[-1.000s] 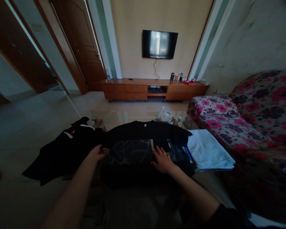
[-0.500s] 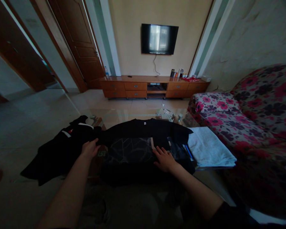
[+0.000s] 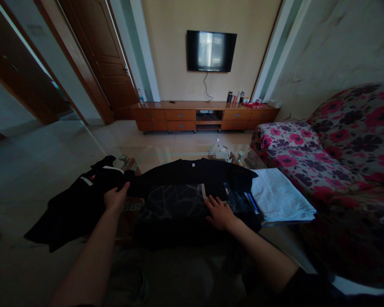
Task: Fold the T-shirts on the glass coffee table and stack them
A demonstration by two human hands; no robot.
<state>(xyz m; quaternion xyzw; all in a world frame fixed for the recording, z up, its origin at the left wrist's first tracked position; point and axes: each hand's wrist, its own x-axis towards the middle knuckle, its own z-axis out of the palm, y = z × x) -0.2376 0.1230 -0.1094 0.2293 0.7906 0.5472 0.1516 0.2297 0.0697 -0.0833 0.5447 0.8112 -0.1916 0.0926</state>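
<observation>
Glass table (image 3: pixel 166 154) under shirt (image 3: pixel 192 170), floral sofa (image 3: pixel 339 140)

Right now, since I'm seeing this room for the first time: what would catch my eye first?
A black T-shirt lies spread on the glass table in the middle, the left hand gripping its sleeve end and the right hand pressed flat on it. To the right, a flowered sofa stands out, with a folded white towel beside the shirt.

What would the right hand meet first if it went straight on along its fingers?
The right hand lies flat on the black T-shirt; just ahead of its fingertips is the shirt's pale strip, probably met first.
</observation>
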